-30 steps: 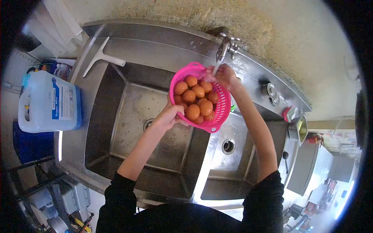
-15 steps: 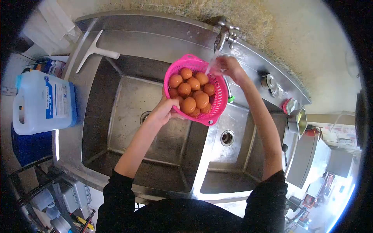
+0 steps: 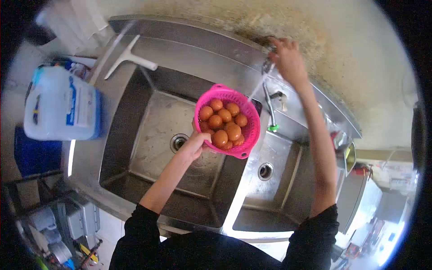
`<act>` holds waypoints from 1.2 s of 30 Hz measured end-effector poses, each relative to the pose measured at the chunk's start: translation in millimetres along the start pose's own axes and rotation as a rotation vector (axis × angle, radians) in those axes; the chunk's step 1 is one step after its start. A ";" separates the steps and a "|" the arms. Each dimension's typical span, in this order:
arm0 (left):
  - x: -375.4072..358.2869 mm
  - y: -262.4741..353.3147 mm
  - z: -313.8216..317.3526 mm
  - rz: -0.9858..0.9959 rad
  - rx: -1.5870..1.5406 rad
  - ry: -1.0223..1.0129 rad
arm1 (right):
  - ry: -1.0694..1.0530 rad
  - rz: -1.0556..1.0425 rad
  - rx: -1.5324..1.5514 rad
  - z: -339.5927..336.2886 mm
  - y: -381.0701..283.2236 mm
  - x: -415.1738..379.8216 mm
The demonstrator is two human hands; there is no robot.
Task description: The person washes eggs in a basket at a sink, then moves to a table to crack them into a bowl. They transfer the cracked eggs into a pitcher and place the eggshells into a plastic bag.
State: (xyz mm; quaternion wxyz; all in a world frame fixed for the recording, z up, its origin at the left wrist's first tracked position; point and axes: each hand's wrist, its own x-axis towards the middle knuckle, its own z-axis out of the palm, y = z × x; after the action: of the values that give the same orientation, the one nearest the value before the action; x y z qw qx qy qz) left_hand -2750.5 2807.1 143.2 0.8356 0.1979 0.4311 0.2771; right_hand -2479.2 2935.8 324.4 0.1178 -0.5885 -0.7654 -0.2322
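A pink plastic basket (image 3: 253, 130) holds several wet brown eggs (image 3: 220, 138). My left hand (image 3: 196, 144) grips the basket's lower left rim, holding it over the divider side of the large sink basin (image 3: 153, 117). My right hand (image 3: 290, 60) is up at the wall faucet (image 3: 267, 67), covering its upper part. What its fingers grasp there is partly hidden. A stream of water (image 3: 258, 87) runs from the faucet towards the basket's upper right edge.
A white squeegee (image 3: 130, 57) lies on the back left ledge. On the left stands a large jug of blue liquid (image 3: 60, 105). The smaller basin (image 3: 270, 193) is at right, with a green-tipped spout (image 3: 272, 128) above it. Metal containers stand on the far right ledge.
My right hand has moved up from the water stream to the faucet. The basket, still in my left hand, sits slightly lower in view. The camera view has shifted.
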 end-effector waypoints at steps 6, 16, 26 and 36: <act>-55.1 -22.1 -39.5 0.016 -0.109 0.085 | -0.531 0.048 -0.146 14.9 29.5 48.5; -188.2 -52.8 -88.4 0.114 -0.224 0.238 | -0.310 0.340 0.262 4.5 -64.6 -24.0; -240.6 -115.3 -141.5 0.251 -0.230 0.145 | -0.691 0.340 1.658 -39.0 -255.6 -201.7; -354.7 -24.4 -223.4 0.611 -0.028 0.565 | -0.717 0.328 1.679 -51.7 -402.3 -137.3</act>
State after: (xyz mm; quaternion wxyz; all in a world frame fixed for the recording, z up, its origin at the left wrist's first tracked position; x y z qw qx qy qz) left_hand -3097.2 2584.1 223.1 0.5664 0.2215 0.5612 0.5615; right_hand -2830.1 2713.9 219.5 0.2930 -0.4478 -0.5803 0.6139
